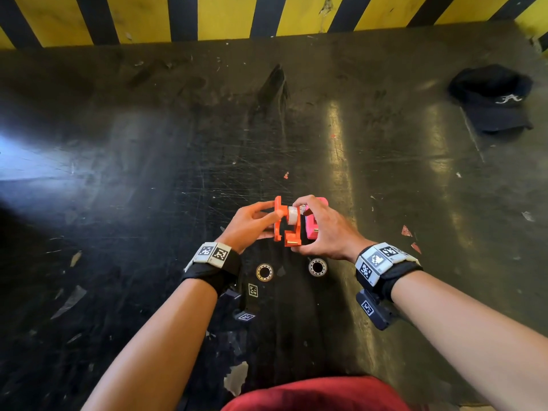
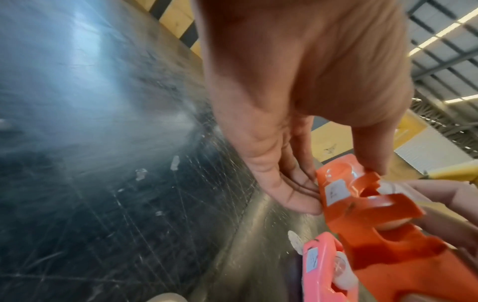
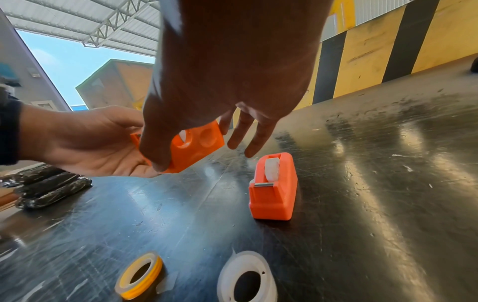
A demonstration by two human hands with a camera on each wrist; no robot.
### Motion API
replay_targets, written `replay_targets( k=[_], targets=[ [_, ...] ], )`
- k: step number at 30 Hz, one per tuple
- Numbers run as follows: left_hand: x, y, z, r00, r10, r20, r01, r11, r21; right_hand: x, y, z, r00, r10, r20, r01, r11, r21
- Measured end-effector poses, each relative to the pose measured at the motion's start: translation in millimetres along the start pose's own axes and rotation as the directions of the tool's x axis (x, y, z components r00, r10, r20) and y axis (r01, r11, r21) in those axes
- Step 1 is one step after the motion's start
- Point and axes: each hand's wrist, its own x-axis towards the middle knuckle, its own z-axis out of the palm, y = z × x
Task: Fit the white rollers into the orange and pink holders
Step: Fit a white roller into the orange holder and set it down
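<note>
Both hands hold the orange holder point(image 1: 285, 225) above the dark table, a white roller point(image 1: 293, 216) sitting between its side walls. My left hand point(image 1: 267, 215) grips the holder's left side with thumb and fingers. My right hand point(image 1: 298, 225) pinches it, thumb under the lower corner and forefinger curled over the top by the roller; its other fingers point(image 3: 245, 141) hang straight. The pink holder point(image 1: 314, 223) stands on the table just behind my right hand, with a white roller point(image 3: 271, 169) seated in it; it looks orange in the right wrist view.
Two tape rolls lie on the table near my wrists, a yellowish one point(image 1: 264, 272) and a white one point(image 1: 317, 267). A black cap point(image 1: 493, 99) rests at the far right. A yellow-and-black striped wall point(image 1: 231, 16) bounds the table's far edge.
</note>
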Motion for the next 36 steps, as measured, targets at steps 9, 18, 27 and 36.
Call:
replay_targets(
  k=[9,18,27,36],
  targets=[
    [-10,4,1,0.998,-0.012,0.069,0.013,1.000,-0.016,-7,-6,-4,0.999,-0.030,-0.030,0.031,0.999,0.030],
    [-17,6,-2,0.995,0.012,0.098,-0.009,0.999,-0.036,-6,-10,-9,0.999,-0.039,-0.006,0.039,0.999,0.013],
    [-22,11,4,0.993,0.019,0.118,-0.014,0.999,-0.042,-4,-11,-5,0.998,-0.068,-0.018,0.068,0.997,0.025],
    [-26,14,10,0.995,0.095,0.042,-0.092,0.993,-0.080,2,-11,-9,0.997,-0.061,-0.045,0.064,0.995,0.071]
  ],
)
